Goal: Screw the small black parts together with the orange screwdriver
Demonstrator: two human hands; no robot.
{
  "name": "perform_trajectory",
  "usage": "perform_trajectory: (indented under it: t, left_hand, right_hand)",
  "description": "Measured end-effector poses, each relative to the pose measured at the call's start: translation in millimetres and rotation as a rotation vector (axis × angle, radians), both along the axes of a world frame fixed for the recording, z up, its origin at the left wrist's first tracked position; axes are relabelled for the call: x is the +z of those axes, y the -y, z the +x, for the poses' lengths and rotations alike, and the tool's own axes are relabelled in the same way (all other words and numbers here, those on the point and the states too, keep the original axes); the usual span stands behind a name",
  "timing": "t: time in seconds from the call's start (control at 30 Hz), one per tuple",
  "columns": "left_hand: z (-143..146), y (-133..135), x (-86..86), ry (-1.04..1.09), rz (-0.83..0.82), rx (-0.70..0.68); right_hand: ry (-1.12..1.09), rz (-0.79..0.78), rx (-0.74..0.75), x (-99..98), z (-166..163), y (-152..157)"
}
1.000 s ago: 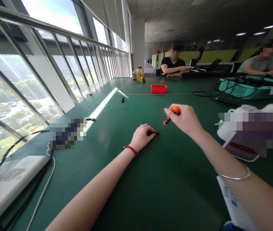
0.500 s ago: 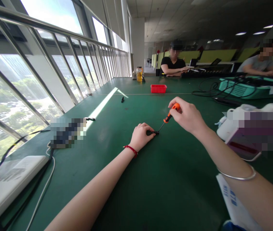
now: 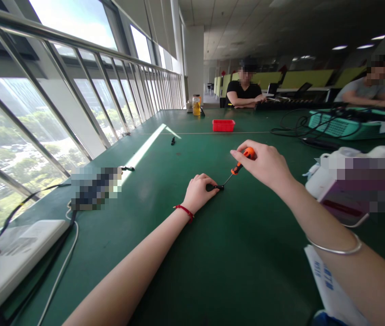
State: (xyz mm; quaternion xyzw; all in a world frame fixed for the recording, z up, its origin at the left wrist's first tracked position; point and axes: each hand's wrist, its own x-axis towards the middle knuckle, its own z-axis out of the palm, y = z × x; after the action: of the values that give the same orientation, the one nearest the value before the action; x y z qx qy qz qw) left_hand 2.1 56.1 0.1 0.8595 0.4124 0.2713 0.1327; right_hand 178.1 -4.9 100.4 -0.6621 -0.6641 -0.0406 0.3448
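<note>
My right hand is closed round the orange handle of a small screwdriver, which slants down to the left. Its tip meets a small black part on the green table. My left hand rests on the table with its fingers pinched on that black part. A red cord is tied round my left wrist and a silver bangle sits on my right forearm.
A red tray and a yellow jar stand further back. Small black parts lie to the left. A white adapter with a cable lies at near left, a white device at right. Two people sit at the far end.
My right hand has shifted its grip on the screwdriver handle, rising a little and then settling back. My left hand and the black part have stayed in place.
</note>
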Motion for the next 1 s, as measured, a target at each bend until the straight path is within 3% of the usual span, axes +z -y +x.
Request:
perform_trajectory:
  t: [0.47,1.0]
  left_hand:
    - [0.3,-0.1,0.1,0.002,-0.008,0.001]
    - [0.3,0.4,0.9,-0.002,-0.004,-0.001]
  right_hand:
    - [0.024,0.019,-0.012,-0.2,-0.9,0.1]
    - [-0.139,0.001,0.086,-5.7,-1.6,-4.8]
